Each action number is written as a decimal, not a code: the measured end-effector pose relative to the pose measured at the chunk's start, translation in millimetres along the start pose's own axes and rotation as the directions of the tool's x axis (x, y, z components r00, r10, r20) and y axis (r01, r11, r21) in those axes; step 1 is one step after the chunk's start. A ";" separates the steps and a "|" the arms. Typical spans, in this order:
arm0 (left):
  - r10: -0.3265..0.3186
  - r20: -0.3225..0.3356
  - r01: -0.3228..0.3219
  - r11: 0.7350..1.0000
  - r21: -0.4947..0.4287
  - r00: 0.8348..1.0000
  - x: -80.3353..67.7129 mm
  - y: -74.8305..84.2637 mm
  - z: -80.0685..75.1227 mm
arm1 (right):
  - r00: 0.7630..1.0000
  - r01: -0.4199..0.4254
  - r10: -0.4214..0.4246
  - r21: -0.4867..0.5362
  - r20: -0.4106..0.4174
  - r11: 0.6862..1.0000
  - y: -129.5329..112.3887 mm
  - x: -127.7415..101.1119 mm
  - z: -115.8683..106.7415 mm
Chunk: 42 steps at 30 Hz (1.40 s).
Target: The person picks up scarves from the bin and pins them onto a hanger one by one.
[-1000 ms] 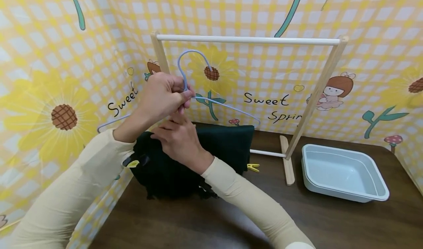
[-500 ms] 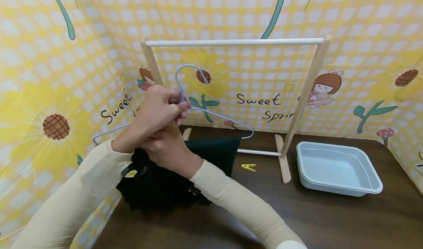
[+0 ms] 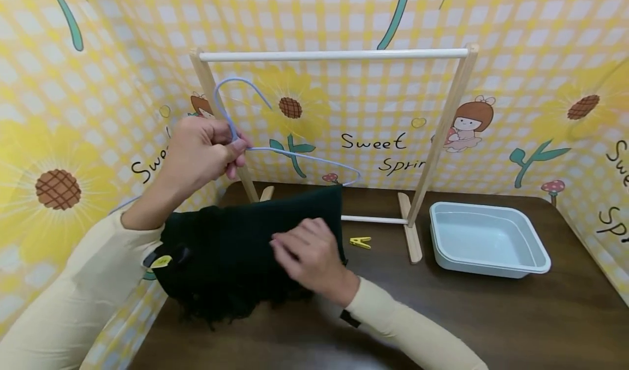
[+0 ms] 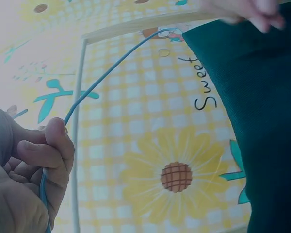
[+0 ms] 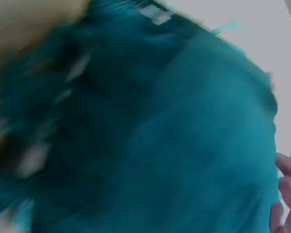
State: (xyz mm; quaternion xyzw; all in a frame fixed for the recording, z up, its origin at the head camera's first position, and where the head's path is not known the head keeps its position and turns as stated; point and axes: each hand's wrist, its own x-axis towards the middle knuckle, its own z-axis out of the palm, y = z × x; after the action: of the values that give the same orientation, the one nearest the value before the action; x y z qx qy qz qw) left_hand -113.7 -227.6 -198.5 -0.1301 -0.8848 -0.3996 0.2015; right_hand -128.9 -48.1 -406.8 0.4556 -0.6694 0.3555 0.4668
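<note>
My left hand (image 3: pixel 216 151) grips the neck of a light blue wire hanger (image 3: pixel 302 154), held up in front of the left post of a wooden rack (image 3: pixel 334 55). The left wrist view shows the same left hand (image 4: pixel 36 177) curled round the hanger wire (image 4: pixel 102 80). A dark green cloth (image 3: pixel 226 247) hangs below the hanger and bunches on the table. My right hand (image 3: pixel 295 250) rests on the cloth's right part with its fingers loose. In the blurred right wrist view the cloth (image 5: pixel 160 136) fills the frame, with fingertips (image 5: pixel 286 194) at the right edge.
A yellow clothespin (image 3: pixel 360 242) lies on the dark table beside the rack's base bar. A pale blue tray (image 3: pixel 444 250) stands to the right of the rack. Yellow checked panels (image 3: pixel 540 59) close in the back and the left side.
My right hand has left the hanger's neck and come down to the right onto the cloth. The left hand and hanger have shifted a little to the left.
</note>
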 end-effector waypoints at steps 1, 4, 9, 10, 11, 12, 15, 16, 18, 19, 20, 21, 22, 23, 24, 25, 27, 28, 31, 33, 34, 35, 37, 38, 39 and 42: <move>-0.004 -0.004 0.004 1.000 -0.008 1.000 0.7 1.3 -2.6 | 0.998 -0.058 0.057 -0.016 -0.020 0.998 8.6 -7.2 -2.7; -0.033 -0.020 0.032 0.999 -0.023 0.999 1.9 4.2 -10.1 | 0.958 -0.285 0.283 -0.054 -0.041 0.957 31.6 -24.4 -8.5; -0.060 -0.049 0.058 0.997 -0.046 0.997 3.3 8.1 -20.9 | 0.700 -0.714 0.711 0.054 0.068 0.698 56.1 -34.8 -9.5; -0.056 -0.056 0.053 0.997 -0.047 0.997 3.9 9.1 -22.4 | 0.641 -0.767 0.759 0.087 0.111 0.635 59.4 -34.3 -9.1; -0.048 -0.064 0.045 0.998 -0.046 0.997 4.5 9.9 -23.8 | 0.588 -0.809 0.794 0.121 0.157 0.575 62.2 -33.0 -8.9; -0.043 -0.072 0.040 0.998 -0.046 0.996 5.0 10.6 -25.0 | 0.545 -0.838 0.814 0.151 0.202 0.524 64.8 -31.6 -8.6; -0.038 -0.089 0.034 0.998 -0.043 0.995 4.5 11.6 -29.5 | 0.462 -0.884 0.833 0.230 0.305 0.407 69.3 -26.9 -5.8; -0.033 -0.093 0.030 0.999 -0.033 0.995 4.1 11.4 -30.9 | 0.440 -0.893 0.836 0.257 0.329 0.369 70.7 -25.5 -5.3; -0.043 -0.094 0.039 0.998 -0.042 0.995 2.5 10.7 -33.7 | 0.389 -0.905 0.847 0.320 0.361 0.279 73.2 -22.8 -5.5; -0.049 -0.092 0.045 0.998 -0.047 0.995 1.6 9.9 -35.1 | 0.368 -0.905 0.852 0.353 0.374 0.236 74.6 -21.9 -5.8; -0.058 -0.090 0.053 0.997 -0.054 0.994 0.8 9.1 -36.5 | 0.346 -0.903 0.855 0.384 0.385 0.193 76.1 -21.4 -6.3; -0.065 -0.090 0.059 0.996 -0.061 0.994 0.0 8.1 -38.0 | 0.329 -0.900 0.859 0.405 0.393 0.159 77.8 -21.0 -6.9; -0.070 -0.090 0.064 0.996 -0.068 0.993 -0.9 7.0 -39.4 | 0.315 -0.900 0.863 0.413 0.396 0.139 79.1 -21.1 -7.7; -0.079 -0.090 0.072 0.994 -0.082 0.993 -1.7 6.2 -40.6 | 0.300 -0.900 0.867 0.420 0.397 0.119 80.4 -21.5 -8.3; -0.082 -0.088 0.073 0.992 -0.098 0.993 -2.5 5.2 -41.7 | 0.289 -0.901 0.871 0.421 0.397 0.107 81.8 -22.2 -8.7; -0.077 -0.087 0.068 0.992 -0.106 0.993 -3.0 4.1 -42.3 | 0.281 -0.903 0.875 0.417 0.394 0.102 82.9 -22.9 -9.0; -0.066 -0.087 0.056 0.991 -0.120 0.994 -3.8 2.7 -42.9 | 0.268 -0.910 0.881 0.404 0.390 0.098 84.5 -24.5 -9.4; -0.057 -0.087 0.046 0.991 -0.125 0.995 -4.1 2.0 -43.0 | 0.267 -0.913 0.880 0.394 0.392 0.102 85.2 -25.1 -9.5; -0.027 -0.090 0.017 0.994 -0.109 0.996 -4.7 1.1 -42.3 | 0.278 -0.922 0.876 0.364 0.395 0.128 86.7 -27.1 -9.0; -0.016 -0.089 0.007 0.995 -0.099 0.996 -4.9 0.6 -41.5 | 0.290 -0.927 0.877 0.339 0.383 0.158 87.2 -28.6 -9.0; -0.008 -0.088 0.000 0.996 -0.094 0.996 -5.0 0.1 -41.0 | 0.299 -0.929 0.879 0.322 0.370 0.181 87.5 -29.6 -8.9; -0.003 -0.089 -0.004 0.996 -0.085 0.996 -5.5 -0.1 -40.3 | 0.314 -0.930 0.881 0.302 0.353 0.211 87.7 -30.6 -8.8; 0.008 -0.092 -0.015 0.997 -0.079 0.996 -6.3 -1.1 -38.5 | 0.357 -0.926 0.884 0.238 0.301 0.293 86.8 -33.0 -9.1; 0.016 -0.098 -0.023 0.997 -0.076 0.995 -6.7 -1.7 -37.5 | 0.394 -0.915 0.879 0.203 0.268 0.348 85.9 -34.6 -9.2; 0.019 -0.104 -0.027 0.997 -0.072 0.994 -7.4 -2.1 -36.5 | 0.442 -0.896 0.869 0.162 0.224 0.414 84.6 -36.4 -9.2; 0.032 -0.123 -0.040 0.997 -0.062 0.992 -8.6 -4.5 -33.7 | 0.634 -0.773 0.772 0.038 0.036 0.633 77.7 -40.9 -9.2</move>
State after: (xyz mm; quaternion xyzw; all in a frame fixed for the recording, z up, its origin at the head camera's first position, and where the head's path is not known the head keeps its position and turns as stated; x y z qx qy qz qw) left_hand -99.4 -256.6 -185.3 -0.1280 -0.8549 -0.4315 0.2581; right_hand -193.2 -2.7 -446.6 0.1401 -0.7946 0.5338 0.2532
